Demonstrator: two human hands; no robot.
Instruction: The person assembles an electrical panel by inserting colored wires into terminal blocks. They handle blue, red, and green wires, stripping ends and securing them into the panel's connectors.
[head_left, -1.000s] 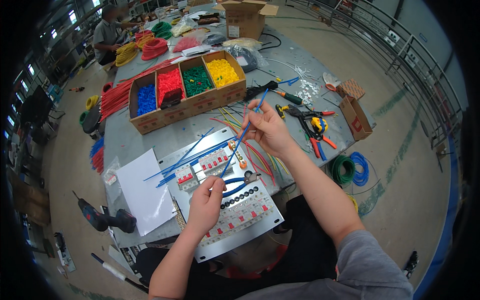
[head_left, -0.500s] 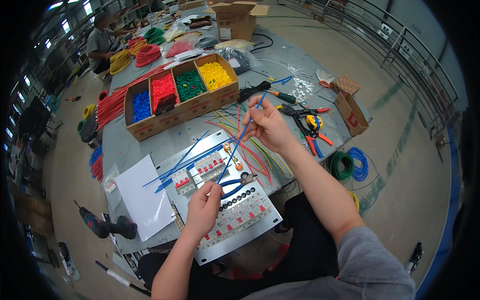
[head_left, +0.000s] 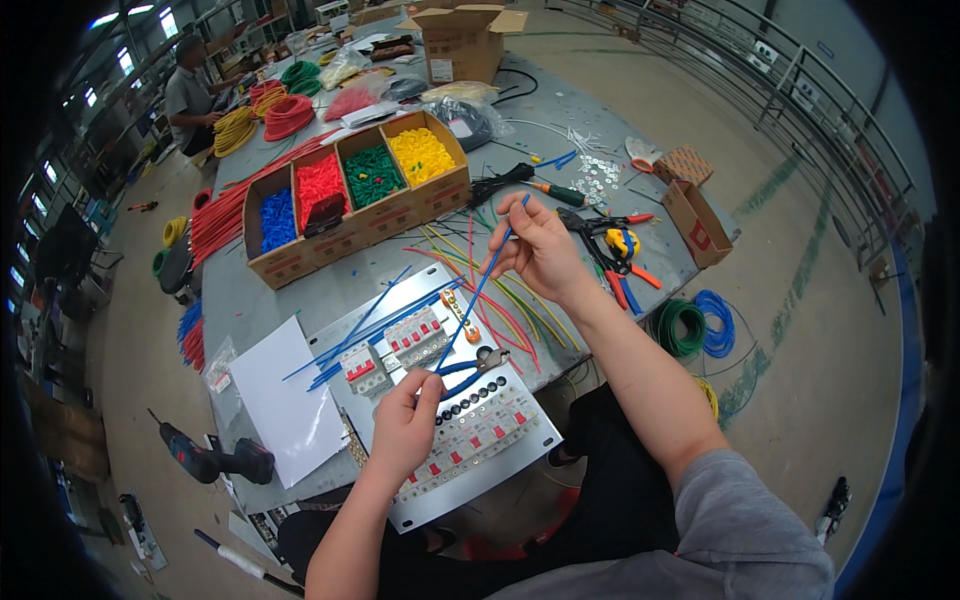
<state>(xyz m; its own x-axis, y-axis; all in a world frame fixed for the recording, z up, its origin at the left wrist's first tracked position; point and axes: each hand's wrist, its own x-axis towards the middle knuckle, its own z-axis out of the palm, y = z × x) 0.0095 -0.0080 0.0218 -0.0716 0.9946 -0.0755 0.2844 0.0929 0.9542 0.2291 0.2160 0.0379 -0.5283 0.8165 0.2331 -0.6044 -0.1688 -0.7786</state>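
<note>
A blue wire (head_left: 481,286) slants between my two hands. My left hand (head_left: 407,419) pinches its lower end above the metal mounting plate (head_left: 545,437). Higher up and to the right, my right hand (head_left: 541,246) grips the upper part between thumb and fingers. Circuit breakers (head_left: 416,335) with red switches stand in rows on the plate. Blue-handled pliers (head_left: 472,376) lie on it beside my left hand. More blue wires (head_left: 352,345) rest across the plate's far left part.
Behind the plate stands a cardboard box (head_left: 361,226) with compartments of blue, red, green and yellow caps. Hand tools (head_left: 612,250) lie right of my right hand. White paper (head_left: 277,400) and a cordless drill (head_left: 212,453) are at left. A person (head_left: 190,97) sits at the far left.
The view has shifted slightly. Both hands keep hold of the blue wire, and its upper end sits a little lower at my right fingers.
</note>
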